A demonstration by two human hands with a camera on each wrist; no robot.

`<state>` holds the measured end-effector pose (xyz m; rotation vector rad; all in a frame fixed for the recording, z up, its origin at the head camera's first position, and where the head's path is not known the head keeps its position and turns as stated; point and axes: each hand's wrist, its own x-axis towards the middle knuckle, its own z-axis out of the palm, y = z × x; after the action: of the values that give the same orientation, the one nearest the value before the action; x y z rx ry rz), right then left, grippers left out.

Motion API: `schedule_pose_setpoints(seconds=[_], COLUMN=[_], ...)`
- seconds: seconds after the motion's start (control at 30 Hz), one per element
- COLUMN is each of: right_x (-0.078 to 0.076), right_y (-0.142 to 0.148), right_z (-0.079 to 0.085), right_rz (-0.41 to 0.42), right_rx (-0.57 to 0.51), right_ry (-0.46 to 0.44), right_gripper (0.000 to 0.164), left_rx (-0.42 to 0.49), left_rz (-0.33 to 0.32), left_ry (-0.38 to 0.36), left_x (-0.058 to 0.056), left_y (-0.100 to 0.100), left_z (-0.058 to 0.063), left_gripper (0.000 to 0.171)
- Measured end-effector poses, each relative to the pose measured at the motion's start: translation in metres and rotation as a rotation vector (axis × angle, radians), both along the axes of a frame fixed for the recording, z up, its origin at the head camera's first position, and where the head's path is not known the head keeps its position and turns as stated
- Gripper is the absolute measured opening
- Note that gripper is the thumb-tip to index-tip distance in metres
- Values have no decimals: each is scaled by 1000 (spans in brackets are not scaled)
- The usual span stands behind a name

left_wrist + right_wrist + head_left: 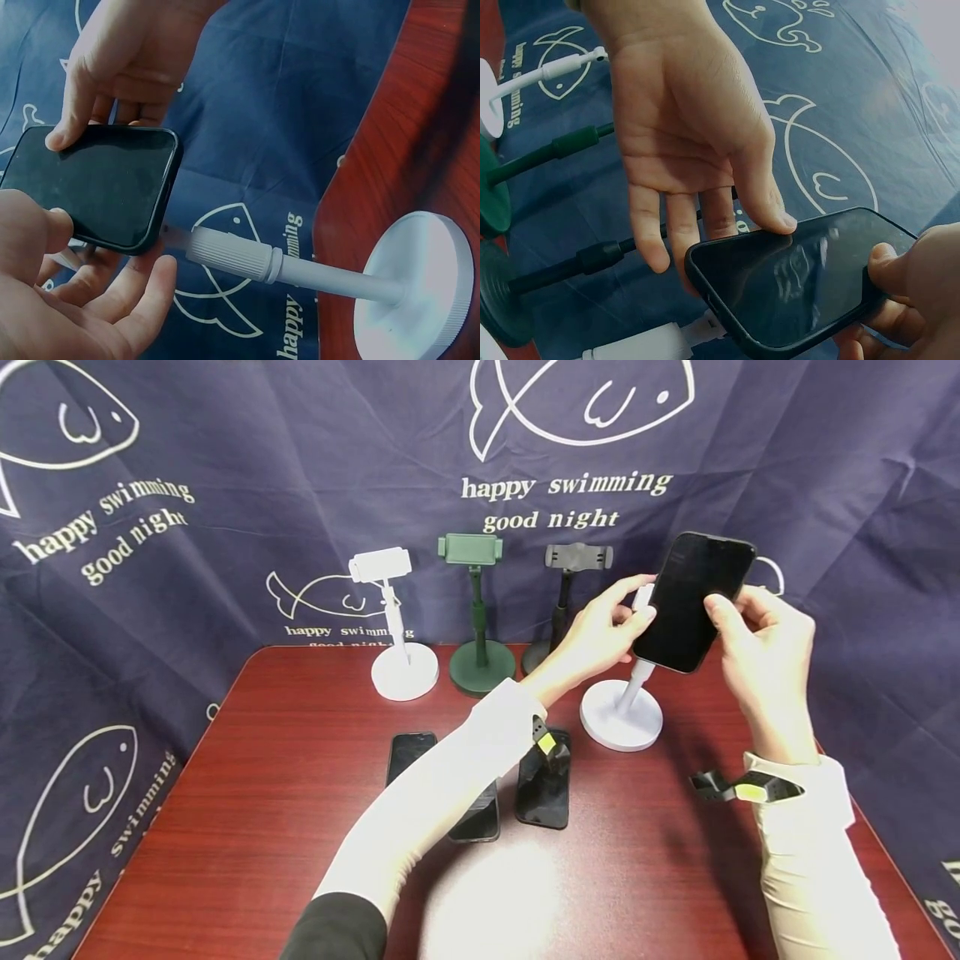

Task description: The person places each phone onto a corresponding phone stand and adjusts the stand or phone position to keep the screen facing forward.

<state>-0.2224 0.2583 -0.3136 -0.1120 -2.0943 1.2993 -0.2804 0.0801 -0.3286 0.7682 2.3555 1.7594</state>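
Observation:
A black smartphone (693, 602) is held up tilted in front of the top of a white phone stand (621, 716). My right hand (772, 647) grips its right edge, thumb on the screen and fingers behind. At the left edge, my left hand (600, 622) pinches the phone with its thumb on the front. In the left wrist view, the left fingers spread below and behind the phone (105, 187), near the stand's ribbed white neck (232, 253). The stand's clamp is mostly hidden behind the phone, so whether the two are joined cannot be told.
Along the table's back edge stand a white stand (405, 672), a green stand (482, 668) and a dark grey stand (579, 557). Dark phones lie on the red-brown table (247, 827), one (543, 789) beside the left sleeve, others partly under it. A patterned blue cloth (360, 460) hangs behind.

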Motion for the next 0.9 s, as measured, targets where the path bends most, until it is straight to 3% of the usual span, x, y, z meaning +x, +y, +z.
schedule_pose_setpoints(seconds=[0.23,0.57,0.7,0.9], right_x=[0,2,2,3], right_y=[-2,-7,-8,-9], right_z=[0,3,2,3], right_rz=[-18,-63,-62,-63], right_rx=[10,80,99,106], right_ry=[11,37,31,53], right_gripper=[11,11,16,23], left_rx=[-22,1,-39,-155], left_rz=[15,21,22,20], left_ry=[-31,-49,-27,77], left_x=[-1,-4,-5,-9], left_y=[2,4,5,4], left_z=[3,4,5,8], left_gripper=[47,45,46,49])
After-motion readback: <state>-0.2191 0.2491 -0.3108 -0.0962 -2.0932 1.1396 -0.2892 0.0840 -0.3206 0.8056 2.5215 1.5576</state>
